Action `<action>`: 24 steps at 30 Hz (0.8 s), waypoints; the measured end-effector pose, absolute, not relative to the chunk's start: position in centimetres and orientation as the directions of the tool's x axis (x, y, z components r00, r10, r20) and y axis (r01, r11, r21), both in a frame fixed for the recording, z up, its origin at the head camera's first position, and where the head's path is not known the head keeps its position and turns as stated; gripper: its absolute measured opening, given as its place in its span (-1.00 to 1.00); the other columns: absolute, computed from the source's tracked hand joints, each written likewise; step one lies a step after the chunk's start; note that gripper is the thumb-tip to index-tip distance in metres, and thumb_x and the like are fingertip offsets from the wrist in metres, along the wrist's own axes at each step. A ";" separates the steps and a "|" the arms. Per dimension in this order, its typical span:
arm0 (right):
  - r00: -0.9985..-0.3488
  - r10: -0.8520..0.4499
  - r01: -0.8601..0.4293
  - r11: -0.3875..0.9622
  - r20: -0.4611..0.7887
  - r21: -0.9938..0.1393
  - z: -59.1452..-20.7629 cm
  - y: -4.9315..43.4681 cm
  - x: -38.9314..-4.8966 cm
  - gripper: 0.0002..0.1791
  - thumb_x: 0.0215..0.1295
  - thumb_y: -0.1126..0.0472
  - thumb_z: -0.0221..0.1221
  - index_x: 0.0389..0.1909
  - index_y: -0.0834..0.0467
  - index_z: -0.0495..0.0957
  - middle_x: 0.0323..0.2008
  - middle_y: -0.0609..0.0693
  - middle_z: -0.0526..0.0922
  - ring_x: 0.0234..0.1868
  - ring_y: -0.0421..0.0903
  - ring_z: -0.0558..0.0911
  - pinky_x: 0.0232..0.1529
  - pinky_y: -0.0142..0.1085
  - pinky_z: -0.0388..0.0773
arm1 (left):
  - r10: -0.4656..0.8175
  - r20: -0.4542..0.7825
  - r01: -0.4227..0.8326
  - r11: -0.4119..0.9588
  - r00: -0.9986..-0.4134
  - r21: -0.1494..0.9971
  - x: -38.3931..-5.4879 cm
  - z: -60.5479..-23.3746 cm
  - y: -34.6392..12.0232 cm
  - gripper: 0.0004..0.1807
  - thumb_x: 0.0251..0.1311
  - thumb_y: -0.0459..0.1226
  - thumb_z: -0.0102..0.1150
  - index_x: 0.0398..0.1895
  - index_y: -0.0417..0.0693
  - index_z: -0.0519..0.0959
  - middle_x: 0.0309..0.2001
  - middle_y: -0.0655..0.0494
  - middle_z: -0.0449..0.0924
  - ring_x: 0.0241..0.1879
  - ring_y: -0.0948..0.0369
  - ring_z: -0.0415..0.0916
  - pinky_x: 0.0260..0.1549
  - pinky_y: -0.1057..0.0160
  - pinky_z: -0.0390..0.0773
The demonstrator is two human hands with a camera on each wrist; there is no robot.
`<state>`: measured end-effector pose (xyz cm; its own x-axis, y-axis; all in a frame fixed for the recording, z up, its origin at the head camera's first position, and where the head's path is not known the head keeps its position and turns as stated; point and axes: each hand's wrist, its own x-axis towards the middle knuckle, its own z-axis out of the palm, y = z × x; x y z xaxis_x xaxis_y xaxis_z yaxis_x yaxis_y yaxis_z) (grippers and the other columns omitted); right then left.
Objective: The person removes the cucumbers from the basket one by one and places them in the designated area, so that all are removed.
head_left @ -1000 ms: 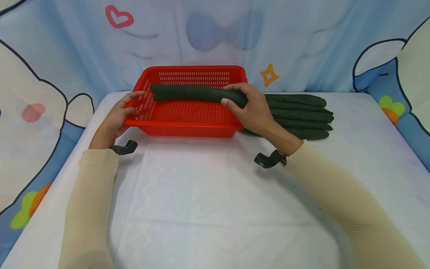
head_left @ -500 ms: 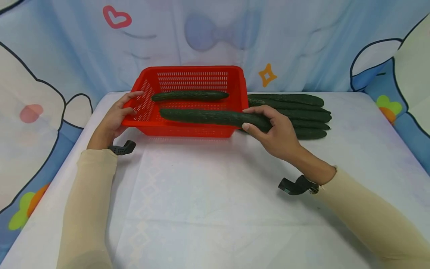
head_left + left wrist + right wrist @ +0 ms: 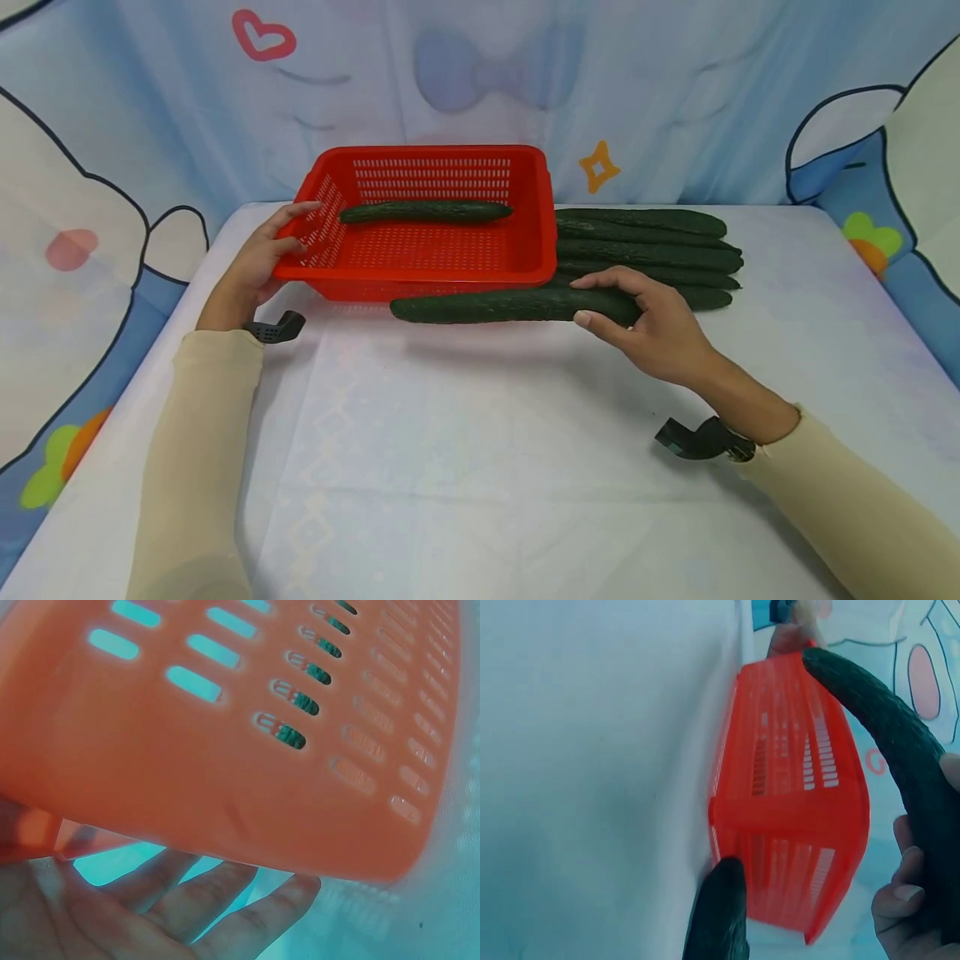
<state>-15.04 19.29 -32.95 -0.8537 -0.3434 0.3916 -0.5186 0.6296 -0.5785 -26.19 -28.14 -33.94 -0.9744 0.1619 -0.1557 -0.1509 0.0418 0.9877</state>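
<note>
My right hand [image 3: 660, 333] grips a long dark green cucumber [image 3: 495, 307] near its right end. The cucumber is raised above the table, level in the head view, in front of the red plastic basket [image 3: 442, 277]. In the right wrist view, fingers [image 3: 900, 896] and thumb lie round this cucumber [image 3: 877, 705]. My left hand [image 3: 251, 262] holds the basket's left end by the rim; the left wrist view has several fingers [image 3: 259, 915] along the basket's edge [image 3: 187, 772]. One cucumber [image 3: 426, 212] lies inside the basket, partly visible through its slots.
Several cucumbers [image 3: 648, 253] lie side by side on the table right of the basket, their left ends partly hidden behind it. A white cloth [image 3: 420, 433] covers the table. A blue printed curtain [image 3: 495, 75] hangs right behind the basket.
My right hand has carried its cucumber out from over the basket, toward the front and right, uncovering the one inside. My left hand has stayed on the basket.
</note>
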 end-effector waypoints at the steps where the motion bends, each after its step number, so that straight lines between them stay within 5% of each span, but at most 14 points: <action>1: -0.853 -0.346 -0.519 0.632 0.390 -0.575 -33.0 19.5 -15.1 -0.64 0.21 0.19 0.34 0.04 0.05 0.61 -0.01 -0.05 0.67 -0.05 -0.34 0.52 -0.15 -0.52 0.42 | 0.164 -0.154 -0.149 0.043 -0.974 0.988 -26.2 -33.9 -28.1 -0.39 0.39 -0.45 -0.18 0.40 0.31 0.29 0.49 0.04 0.01 0.26 0.04 0.22 -0.15 0.36 0.68; 11: -0.816 -0.397 -0.575 0.624 0.420 -0.528 -33.0 22.6 -16.4 -0.61 0.13 0.29 0.39 0.01 0.05 0.64 -0.03 -0.04 0.68 0.05 -0.54 0.46 -0.04 -0.64 0.39 | 0.165 -0.156 -0.148 0.058 -0.974 0.987 -26.3 -33.9 -28.2 -0.38 0.39 -0.44 -0.15 0.42 0.31 0.28 0.50 0.02 -0.02 0.28 0.03 0.21 -0.17 0.37 0.68; 18: -0.844 -0.386 -0.536 0.657 0.373 -0.531 -33.2 25.2 -17.4 -0.61 0.11 0.26 0.40 0.00 0.01 0.66 -0.02 0.02 0.68 -0.06 -0.51 0.46 -0.17 -0.63 0.38 | 0.166 -0.149 -0.142 0.053 -0.975 0.988 -26.3 -34.0 -28.2 -0.38 0.38 -0.45 -0.13 0.42 0.31 0.28 0.50 0.02 -0.01 0.29 0.03 0.20 -0.16 0.35 0.68; 24: -0.874 -0.341 -0.483 0.688 0.346 -0.542 -33.1 27.3 -17.9 -0.64 0.12 0.25 0.40 -0.02 0.01 0.67 -0.04 -0.47 0.56 -0.08 -0.48 0.45 -0.20 -0.60 0.34 | 0.163 -0.159 -0.149 0.070 -0.974 0.986 -26.2 -33.9 -28.1 -0.38 0.38 -0.42 -0.09 0.42 0.34 0.28 0.51 0.02 -0.02 0.29 0.04 0.21 -0.18 0.37 0.68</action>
